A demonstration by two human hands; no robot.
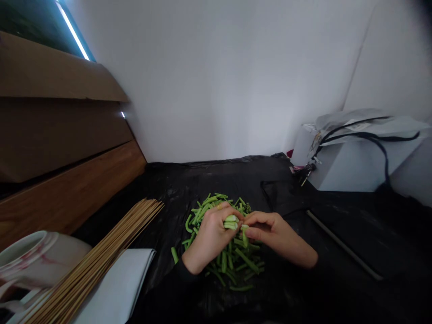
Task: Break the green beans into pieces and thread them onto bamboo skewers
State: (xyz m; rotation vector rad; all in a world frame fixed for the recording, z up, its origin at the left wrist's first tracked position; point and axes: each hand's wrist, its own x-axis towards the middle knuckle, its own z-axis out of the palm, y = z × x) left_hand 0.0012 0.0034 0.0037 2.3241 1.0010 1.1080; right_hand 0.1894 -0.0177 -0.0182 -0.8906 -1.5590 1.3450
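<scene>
My left hand (pixel 209 236) is closed round a small bunch of cut green bean pieces (pixel 231 221), their pale cut ends showing between thumb and fingers. My right hand (pixel 275 234) meets it from the right, its fingers pinched on one green piece (pixel 245 237) that hangs down. Both hands hover just above a loose pile of green bean pieces (pixel 232 263) spread on black plastic sheeting (pixel 202 184).
A bundle of bamboo skewers (pixel 101 256) lies at the left, over a white sheet (pixel 121 288) and a white bowl (pixel 23 256). Wooden ledges (pixel 67 193) rise at far left. A white box with a black strap (pixel 357 153) stands at the right. A thin rod (pixel 344 245) lies beside it.
</scene>
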